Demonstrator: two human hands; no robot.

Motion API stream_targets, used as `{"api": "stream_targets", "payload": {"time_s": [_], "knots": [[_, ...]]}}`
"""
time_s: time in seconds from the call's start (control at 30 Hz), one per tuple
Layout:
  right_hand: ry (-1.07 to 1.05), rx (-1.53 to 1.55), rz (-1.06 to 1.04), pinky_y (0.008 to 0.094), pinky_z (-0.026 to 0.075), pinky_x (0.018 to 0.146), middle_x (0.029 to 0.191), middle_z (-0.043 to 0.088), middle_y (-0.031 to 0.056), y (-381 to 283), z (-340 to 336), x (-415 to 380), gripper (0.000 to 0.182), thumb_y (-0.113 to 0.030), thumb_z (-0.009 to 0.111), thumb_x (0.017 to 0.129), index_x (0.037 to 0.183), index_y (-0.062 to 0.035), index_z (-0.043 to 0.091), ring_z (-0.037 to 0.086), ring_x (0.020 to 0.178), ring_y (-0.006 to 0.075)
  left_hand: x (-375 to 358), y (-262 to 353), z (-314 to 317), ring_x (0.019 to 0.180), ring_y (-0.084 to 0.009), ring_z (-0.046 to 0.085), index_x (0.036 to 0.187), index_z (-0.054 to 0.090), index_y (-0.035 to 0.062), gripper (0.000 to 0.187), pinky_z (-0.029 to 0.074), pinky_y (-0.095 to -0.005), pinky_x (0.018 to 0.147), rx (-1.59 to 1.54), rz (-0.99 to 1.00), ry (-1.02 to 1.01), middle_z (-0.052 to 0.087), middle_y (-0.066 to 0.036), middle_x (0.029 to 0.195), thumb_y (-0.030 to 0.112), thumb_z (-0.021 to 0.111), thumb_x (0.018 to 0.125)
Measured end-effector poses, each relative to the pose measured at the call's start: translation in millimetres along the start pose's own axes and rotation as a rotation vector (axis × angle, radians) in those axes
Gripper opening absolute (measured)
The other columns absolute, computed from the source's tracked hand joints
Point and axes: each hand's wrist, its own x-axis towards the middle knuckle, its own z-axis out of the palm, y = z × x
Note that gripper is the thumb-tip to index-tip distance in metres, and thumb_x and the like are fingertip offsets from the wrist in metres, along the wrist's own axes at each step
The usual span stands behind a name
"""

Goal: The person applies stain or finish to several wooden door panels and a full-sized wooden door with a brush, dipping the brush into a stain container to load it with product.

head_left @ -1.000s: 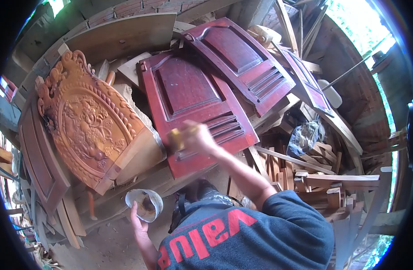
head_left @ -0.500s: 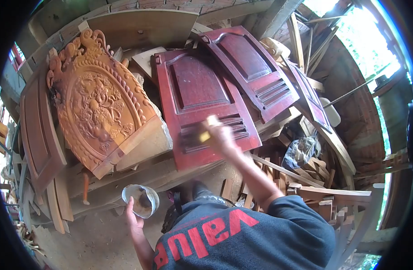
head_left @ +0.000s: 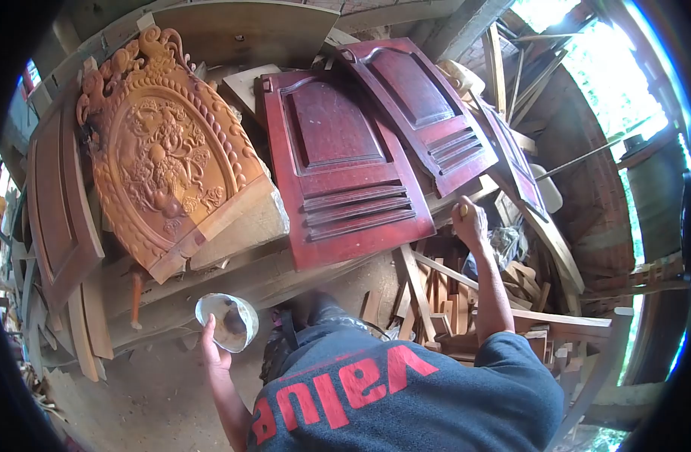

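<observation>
Bowl (head_left: 246, 331) down low on the left side, and the left hand (head_left: 217, 354) has it gripped, thumb over the rim, brown residue (head_left: 232, 320) showing inside! Out on the other flank, the right hand (head_left: 470, 224) is curled tight around a small yellowish piece (head_left: 464, 210), too covered to name, hovering just off the bottom edge of the upper red panel (head_left: 413, 87) and apparently touching no wood. Centre stage, the nearer red panel (head_left: 326, 143) lies sloping, its slats (head_left: 358, 213) clear of both hands. By the look of it, this is surface work on that panel, with the right hand off the face; any pass over those slats calls for that fist to swing left and press down lightly, bowl held level. What a pose: right forearm (head_left: 492, 294) rising steeply from the sleeve (head_left: 518, 354), wrist nearly straight; left forearm (head_left: 231, 407) reaching forward, its other fingers hidden behind the bowl.
</observation>
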Motion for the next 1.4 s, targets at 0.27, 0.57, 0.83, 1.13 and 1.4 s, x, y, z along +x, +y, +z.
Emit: {"api": "stream_targets", "payload": {"time_s": [0.27, 0.57, 0.83, 1.13, 1.4], "knots": [[-0.39, 0.193, -0.384, 0.0438, 0.053, 0.063, 0.082, 0.064, 0.0113, -214.5, 40.8, -77.7, 0.018, -0.009, 0.063, 0.074, 0.09, -0.0125, 0.054, 0.066, 0.073, 0.0318, 12.3, -1.8, 9.6, 0.12, -0.0234, 0.051, 0.138, 0.041, 0.0043, 0.065, 0.04, -0.0396, 0.102, 0.052, -0.065, -0.117, 0.052, -0.009, 0.129, 0.034, 0.068, 0.086], [-0.477, 0.905, 0.214, 0.0281, 0.047, 0.05, 0.071, 0.063, 0.0067, -157.6, 44.0, -65.8, 0.018, -0.021, 0.062, 0.09, 0.096, -0.0035, 0.063, 0.06, 0.059, 0.013, 3.6, -7.8, -5.1, 0.121, -0.0227, 0.049, 0.137, 0.042, 0.0085, 0.063, 0.039, -0.0399, 0.102, 0.021, -0.027, -0.085, 0.049, -0.008, 0.131, 0.033, 0.068, 0.086], [0.264, 0.041, 0.002, 0.0388, 0.051, 0.046, 0.059, 0.062, 0.0128, -32.8, 2.2, -19.9, 0.012, -0.021, 0.059, 0.086, 0.083, -0.0087, 0.06, 0.064, 0.052, 0.0287, 4.9, -22.6, -25.0, 0.119, -0.0222, 0.05, 0.138, 0.041, 0.0073, 0.062, 0.04, -0.0396, 0.101, -0.044, 0.017, -0.02, 0.05, -0.008, 0.128, 0.032, 0.067, 0.087], [-0.394, 0.418, -0.478, 0.0421, 0.05, 0.059, 0.078, 0.063, 0.0124, -256.8, 50.6, -87.8, 0.01, -0.009, 0.061, 0.082, 0.09, -0.0092, 0.055, 0.065, 0.073, 0.0324, 3.8, -6.5, 13.0, 0.12, -0.0246, 0.052, 0.138, 0.042, 0.0034, 0.064, 0.041, -0.0412, 0.103, 0.035, 0.067, -0.12, 0.053, -0.011, 0.131, 0.038, 0.064, 0.089], [-0.498, 0.845, 0.294, 0.0214, 0.04, 0.043, 0.064, 0.057, -0.0003, -45.8, 27.8, 0.2, 0.017, -0.022, 0.054, 0.093, 0.098, -0.0073, 0.062, 0.052, 0.051, 0.0067, 14.9, -9.5, 16.9, 0.121, -0.0246, 0.05, 0.14, 0.04, 0.0063, 0.063, 0.043, -0.0425, 0.099, -0.066, 0.014, -0.078, 0.05, -0.011, 0.132, 0.033, 0.065, 0.089]]}}
